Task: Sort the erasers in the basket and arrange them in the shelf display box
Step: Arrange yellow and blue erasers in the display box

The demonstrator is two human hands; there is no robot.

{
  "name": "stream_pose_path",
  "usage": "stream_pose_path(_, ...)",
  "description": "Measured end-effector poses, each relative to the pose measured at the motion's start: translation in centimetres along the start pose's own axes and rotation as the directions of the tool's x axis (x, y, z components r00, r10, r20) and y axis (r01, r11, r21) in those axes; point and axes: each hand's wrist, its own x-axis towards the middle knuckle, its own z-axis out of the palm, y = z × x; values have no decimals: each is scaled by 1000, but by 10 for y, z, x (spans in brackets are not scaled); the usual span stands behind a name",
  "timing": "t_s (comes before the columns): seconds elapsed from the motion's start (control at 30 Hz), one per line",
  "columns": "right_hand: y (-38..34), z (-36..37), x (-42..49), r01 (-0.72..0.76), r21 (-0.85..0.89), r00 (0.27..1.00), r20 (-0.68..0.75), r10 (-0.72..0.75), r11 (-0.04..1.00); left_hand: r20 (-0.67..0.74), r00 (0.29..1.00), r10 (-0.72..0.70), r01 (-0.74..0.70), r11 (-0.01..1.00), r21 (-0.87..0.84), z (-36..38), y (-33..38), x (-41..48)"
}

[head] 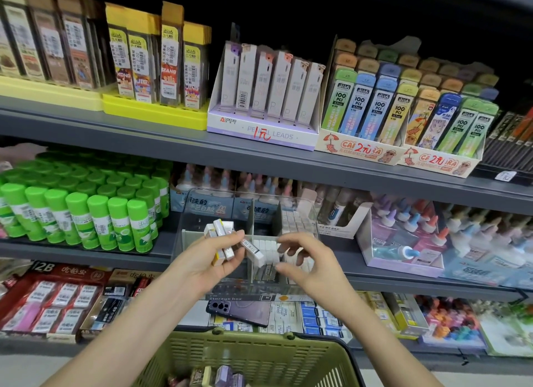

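My left hand (206, 261) grips a bundle of several white erasers (220, 236), some with yellow sleeves, and pinches one more white eraser (255, 252) at its fingertips. My right hand (307, 261) hovers just right of that eraser, fingers spread, holding nothing. Both hands are in front of the clear display box (230, 288), which sits on the middle shelf. Its middle compartment holds a row of upright white erasers (266, 246). The olive-green basket (251, 355) is below, with several erasers (219, 376) at its bottom.
Green glue sticks (86, 207) stand left of the box, glue bottles (409, 236) to its right. A phone (239, 310) lies on the lower shelf under the box. Pencil lead packs (268, 98) fill the upper shelf.
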Motion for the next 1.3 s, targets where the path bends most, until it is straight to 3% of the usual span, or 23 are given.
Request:
stream_pose_path(0.13,-11,14,-7,248,-201,968,12,-250,948,18,999,-39,39,999,17,5,-6,-2)
stream_pose_path(0.3,-10,7,-10,313,-259,942,-37,-334,914,74,997,-29,23,997,71,9,-11,-4)
stream_pose_path(0.47,-14,0,-10,415,-266,909,78,-409,870,125,992,5,-20,993,114,16,-16,-7)
stream_pose_path(0.53,-19,-8,-10,328,-221,943,28,-331,918,127,991,35,-55,987,153,17,-16,-9)
stream_pose_path(0.63,-22,-31,-9,27,-69,994,-103,-34,997,124,986,112,-141,955,261,13,-13,-9)
stream_pose_path(0.73,-15,-47,2,-225,43,974,41,223,973,117,978,173,-203,918,340,7,-10,-5)
stream_pose_path(0.8,-10,-43,10,-297,-6,945,143,294,955,116,977,179,-209,910,357,6,-10,-3)
stream_pose_path(0.9,-6,-31,20,-305,-140,929,173,326,942,125,976,181,-215,903,371,7,-12,-1)
stream_pose_path(1.1,-11,-23,37,-201,-318,958,136,254,926,131,973,192,-228,895,384,7,-11,-1)
stream_pose_path(1.3,-15,-15,38,-91,-349,967,195,167,933,130,974,187,-223,897,381,6,-10,0)
